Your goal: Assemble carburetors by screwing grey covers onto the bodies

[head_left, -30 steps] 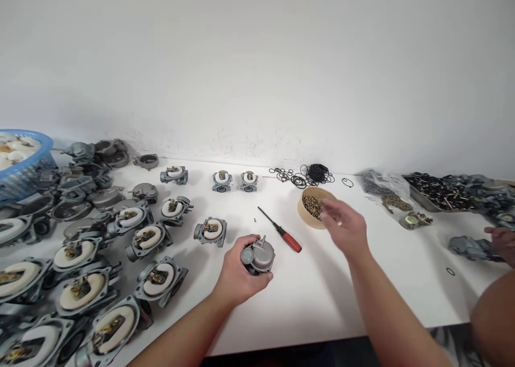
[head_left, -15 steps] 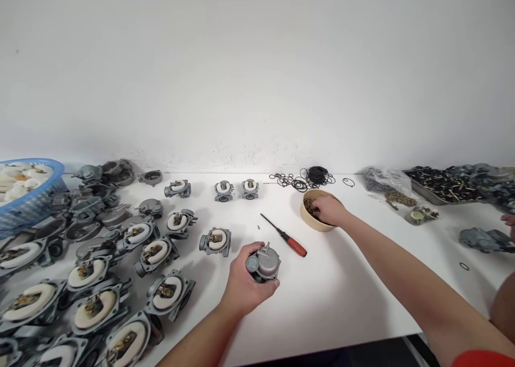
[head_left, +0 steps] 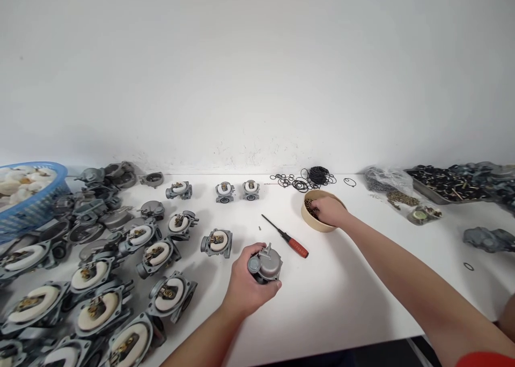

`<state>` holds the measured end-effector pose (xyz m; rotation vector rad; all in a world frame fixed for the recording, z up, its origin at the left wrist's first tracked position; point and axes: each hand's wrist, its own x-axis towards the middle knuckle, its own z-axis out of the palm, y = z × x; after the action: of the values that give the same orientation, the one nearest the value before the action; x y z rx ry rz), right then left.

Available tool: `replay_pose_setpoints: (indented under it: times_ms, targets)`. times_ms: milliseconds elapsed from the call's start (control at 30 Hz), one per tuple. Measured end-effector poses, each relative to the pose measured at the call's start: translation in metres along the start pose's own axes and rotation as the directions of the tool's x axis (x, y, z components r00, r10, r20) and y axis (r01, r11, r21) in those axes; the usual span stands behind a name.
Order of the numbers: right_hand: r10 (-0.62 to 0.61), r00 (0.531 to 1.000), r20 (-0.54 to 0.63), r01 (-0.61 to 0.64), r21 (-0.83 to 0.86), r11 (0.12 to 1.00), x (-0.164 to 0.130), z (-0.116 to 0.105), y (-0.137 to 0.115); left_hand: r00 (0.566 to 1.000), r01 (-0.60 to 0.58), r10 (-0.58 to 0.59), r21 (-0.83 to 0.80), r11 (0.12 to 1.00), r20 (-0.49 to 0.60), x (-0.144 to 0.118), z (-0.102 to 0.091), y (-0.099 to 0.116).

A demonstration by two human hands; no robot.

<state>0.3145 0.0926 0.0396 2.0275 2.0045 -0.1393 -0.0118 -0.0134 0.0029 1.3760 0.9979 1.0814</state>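
Now dipped into tan round bowl (head_left: 317,223) of brass screws, right hand (head_left: 328,211), grasp hidden; left hand (head_left: 246,283) clasping capped grey metal carburettor (head_left: 265,264), many uncapped alongside

Both forearms bare, no sleeves visible to the frame edge. Left hand (head_left: 246,281) and right hand (head_left: 330,211): no gloves, rings or watch seen. Red garment patch (head_left: 485,359) at the lower right corner.
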Motion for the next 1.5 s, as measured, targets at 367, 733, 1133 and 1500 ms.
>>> replay_pose_setpoints:
  times_ms: [367, 733, 1133, 1500]
  targets:
    - [0.124, 0.988, -0.087, -0.114, 0.111, 0.987, -0.005, -0.002, 0.001, 0.999, -0.01, 0.01, 0.019, 1.0, 0.04, 0.001, -0.003, 0.001]
    - [0.16, 0.98, -0.115, -0.139, 0.171, 0.975, -0.006, 0.0, 0.006, 0.999, -0.005, 0.006, -0.018, 1.0, 0.042, 0.001, -0.002, -0.006]
    - [0.213, 0.958, -0.193, -0.168, 0.226, 0.959, -0.006, 0.0, 0.008, 0.998, 0.036, -0.033, -0.061, 0.998, 0.054, 0.0, 0.0, 0.006]
    - [0.141, 0.882, -0.45, 0.014, 0.325, 0.946, -0.028, -0.017, 0.004, 0.997, -0.029, 0.031, -0.022, 0.999, 0.073, 0.004, -0.004, -0.007]
